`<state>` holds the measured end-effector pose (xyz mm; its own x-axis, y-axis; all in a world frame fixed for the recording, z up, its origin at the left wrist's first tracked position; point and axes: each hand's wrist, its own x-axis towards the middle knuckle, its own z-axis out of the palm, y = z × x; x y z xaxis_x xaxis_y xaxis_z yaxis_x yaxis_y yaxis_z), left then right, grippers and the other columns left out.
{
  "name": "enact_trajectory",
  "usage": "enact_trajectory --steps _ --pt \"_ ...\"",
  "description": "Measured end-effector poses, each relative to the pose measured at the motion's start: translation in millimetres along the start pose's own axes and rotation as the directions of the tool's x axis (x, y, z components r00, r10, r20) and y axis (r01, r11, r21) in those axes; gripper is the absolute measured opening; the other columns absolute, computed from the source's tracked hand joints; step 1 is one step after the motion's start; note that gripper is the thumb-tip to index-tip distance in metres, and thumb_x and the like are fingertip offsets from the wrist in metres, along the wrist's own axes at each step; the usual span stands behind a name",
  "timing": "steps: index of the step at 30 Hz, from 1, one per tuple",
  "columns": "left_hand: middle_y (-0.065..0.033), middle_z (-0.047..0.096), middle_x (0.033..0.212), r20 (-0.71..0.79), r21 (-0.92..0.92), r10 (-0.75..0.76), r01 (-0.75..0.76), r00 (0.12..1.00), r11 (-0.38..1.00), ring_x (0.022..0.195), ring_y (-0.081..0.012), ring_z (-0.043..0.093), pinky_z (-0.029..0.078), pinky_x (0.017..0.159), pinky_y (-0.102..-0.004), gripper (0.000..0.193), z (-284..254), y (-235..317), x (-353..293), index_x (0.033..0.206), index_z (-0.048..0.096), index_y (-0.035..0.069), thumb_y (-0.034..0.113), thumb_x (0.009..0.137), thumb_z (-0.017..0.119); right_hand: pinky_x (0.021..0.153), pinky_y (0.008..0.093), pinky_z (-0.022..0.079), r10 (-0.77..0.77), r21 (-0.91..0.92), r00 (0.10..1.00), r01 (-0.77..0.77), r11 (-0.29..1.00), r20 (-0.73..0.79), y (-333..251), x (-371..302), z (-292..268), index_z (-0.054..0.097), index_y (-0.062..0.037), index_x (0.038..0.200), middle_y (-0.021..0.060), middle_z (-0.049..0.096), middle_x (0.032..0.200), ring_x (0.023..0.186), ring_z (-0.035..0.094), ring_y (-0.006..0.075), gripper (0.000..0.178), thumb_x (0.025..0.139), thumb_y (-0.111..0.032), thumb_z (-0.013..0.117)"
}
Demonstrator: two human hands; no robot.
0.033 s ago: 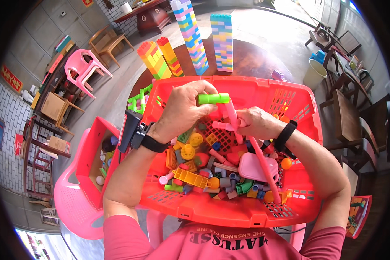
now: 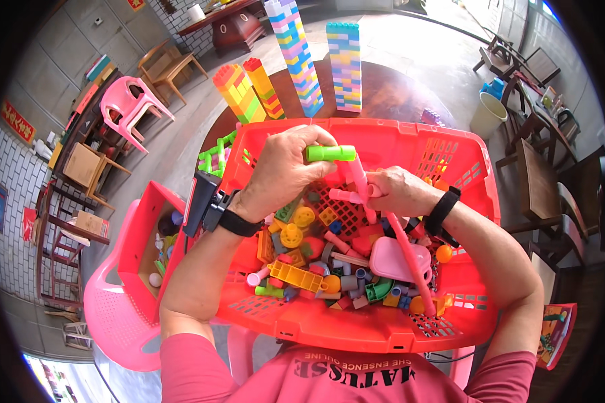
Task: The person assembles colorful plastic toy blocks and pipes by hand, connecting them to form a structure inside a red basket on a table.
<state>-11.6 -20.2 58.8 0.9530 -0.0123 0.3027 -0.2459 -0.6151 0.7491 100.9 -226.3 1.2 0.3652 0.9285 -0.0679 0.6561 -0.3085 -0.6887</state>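
The green tube [image 2: 331, 153] could slip off the upper pink tube [image 2: 359, 176]. That might happen if the left hand [image 2: 289, 158] lets go too soon, or pushes crooked. I can't tell if the green tube is pushed all the way in, or just touches. The short pink stub [image 2: 346, 195] pokes out to the side, so a knock from the left hand could twist it. The long pink tube [image 2: 408, 258] leans down over the pink box [image 2: 383, 258] and the yellow brick strip [image 2: 297, 275] lies near. If the toys are bumped, the long tube could catch on them and bend the joint. A dropped piece would fall into the red basket [image 2: 296, 329] and get lost in the mix.

Now the grip. The left hand's thumb and fingers are close together, pinched on the green tube, up above the far part of the basket. The right hand [image 2: 400, 193] squeezes the upper pink tube near the stub, with thumb and finger together. Its other fingers are hard to see, so I can't tell what they touch. Both hands are just beside each other.
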Motion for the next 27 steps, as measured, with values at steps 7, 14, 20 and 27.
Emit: enact_trajectory --steps 7,14,20,27 --pt "-0.0071 0.063 0.086 -0.048 0.368 0.113 -0.088 0.992 0.926 0.079 -0.0152 0.063 0.048 0.071 -0.0276 0.019 -6.7 3.7 -2.6 0.094 0.065 0.004 0.005 0.077 0.074 0.063 0.0378 0.051 0.008 0.026 1.000 -0.008 1.000 0.017 0.6 0.2 0.0 0.060 -0.0039 0.087 0.0073 0.068 0.067 0.068 0.067 0.0260 0.013 0.081 -0.015 0.057" --pt "-0.0078 0.065 0.091 -0.028 0.252 0.001 0.006 1.000 0.968 0.086 -0.0126 0.063 0.049 0.073 -0.0278 0.026 2.0 3.1 -1.4 0.101 0.060 0.004 0.008 0.080 0.074 0.064 0.0391 0.051 -0.047 -0.055 0.999 0.046 0.997 -0.022 1.2 1.5 1.8 0.059 -0.0030 0.088 0.0084 0.068 0.067 0.068 0.067 0.0264 0.013 0.079 -0.013 0.057" --pt "-0.0065 0.068 0.085 -0.082 -0.168 0.009 -0.023 0.997 0.985 0.079 -0.0109 0.064 0.050 0.071 -0.0281 0.019 5.8 0.9 1.4 0.096 0.061 0.002 0.013 0.084 0.072 0.064 0.0399 0.051 -0.005 0.001 1.000 0.005 1.000 0.007 -1.3 0.9 1.2 0.060 -0.0042 0.089 0.0090 0.067 0.068 0.069 0.067 0.0271 0.014 0.079 -0.013 0.058" --pt "-0.0014 0.064 0.096 0.006 -0.215 -0.026 0.027 1.000 0.976 0.089 -0.0074 0.058 0.048 0.081 -0.0241 0.020 9.5 -2.7 0.6 0.103 0.062 0.000 0.013 0.089 0.069 0.065 0.0413 0.050 -0.026 -0.057 1.000 0.026 0.998 0.014 -1.7 0.8 2.3 0.059 -0.0045 0.090 0.0085 0.067 0.068 0.070 0.066 0.0279 0.014 0.080 -0.014 0.058"
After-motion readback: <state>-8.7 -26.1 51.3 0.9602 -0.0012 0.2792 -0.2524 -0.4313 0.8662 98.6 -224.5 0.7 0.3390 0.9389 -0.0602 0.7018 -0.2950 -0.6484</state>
